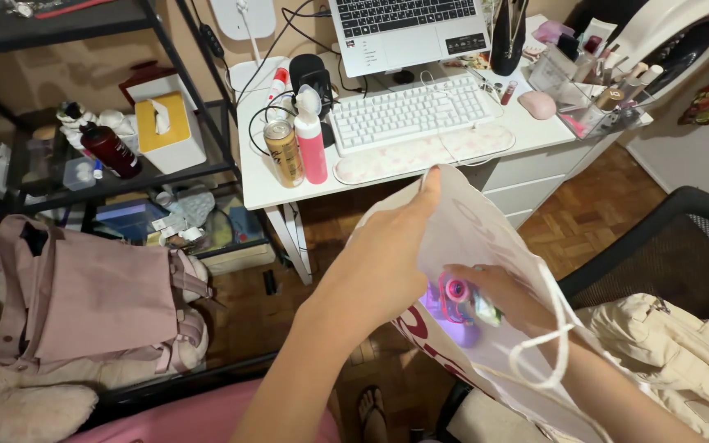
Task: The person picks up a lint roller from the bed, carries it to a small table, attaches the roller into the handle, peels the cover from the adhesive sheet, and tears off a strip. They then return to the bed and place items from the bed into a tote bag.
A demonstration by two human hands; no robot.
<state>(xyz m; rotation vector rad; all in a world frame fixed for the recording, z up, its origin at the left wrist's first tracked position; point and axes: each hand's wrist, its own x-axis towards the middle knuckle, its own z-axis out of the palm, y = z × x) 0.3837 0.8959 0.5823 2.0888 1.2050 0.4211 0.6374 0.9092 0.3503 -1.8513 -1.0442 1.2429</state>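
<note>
My left hand (pixel 387 250) grips the upper rim of a white cloth tote bag (pixel 486 226) and holds it open. My right hand (pixel 494 299) reaches into the bag's mouth, its fingers closed on a small pink and purple plastic object (pixel 455 293) with a bit of green beside it. The bag's white strap (pixel 547 344) loops over my right forearm. The bag hangs in front of the white desk (pixel 264 184).
On the desk stand a white keyboard (pixel 412 112), a laptop (pixel 408 29), a pink bottle (pixel 312 148), a gold can (pixel 283 152) and a pink mouse (pixel 537 104). A pink backpack (pixel 92 295) lies at the left, a black shelf (pixel 116 107) behind it, a black chair (pixel 658 246) at the right with a cream bag (pixel 674 344).
</note>
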